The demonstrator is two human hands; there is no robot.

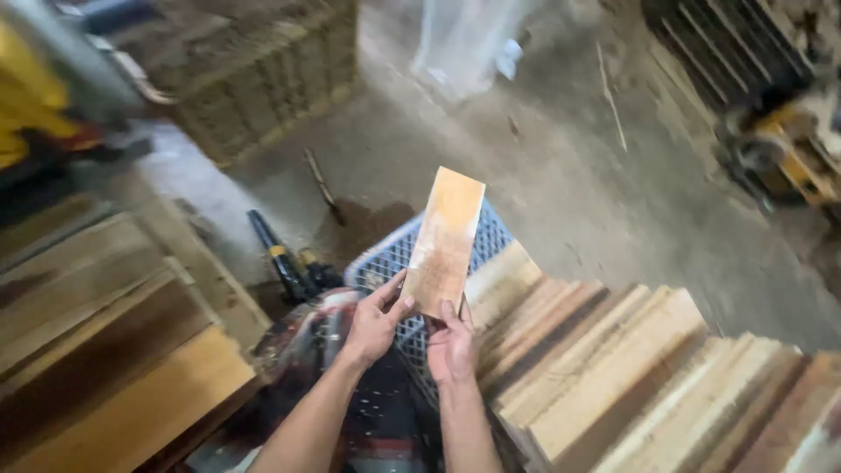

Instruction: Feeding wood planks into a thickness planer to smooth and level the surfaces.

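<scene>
A short flat wooden board (446, 240), pale orange with a whitish worn patch, is held up in front of me by its near end. My left hand (377, 320) pinches its lower left corner with thumb and fingers. My right hand (450, 344) grips the bottom edge from below. The board hangs above a grey-blue plastic crate (394, 256).
A stack of similar wooden boards (613, 385) lies to the right. Larger planks (114, 350) sit on the left. A black and yellow tool (279, 259) lies on the dusty concrete floor (543, 166). Pallet-like stacks (254, 79) stand at the back; yellow machinery (793, 158) is far right.
</scene>
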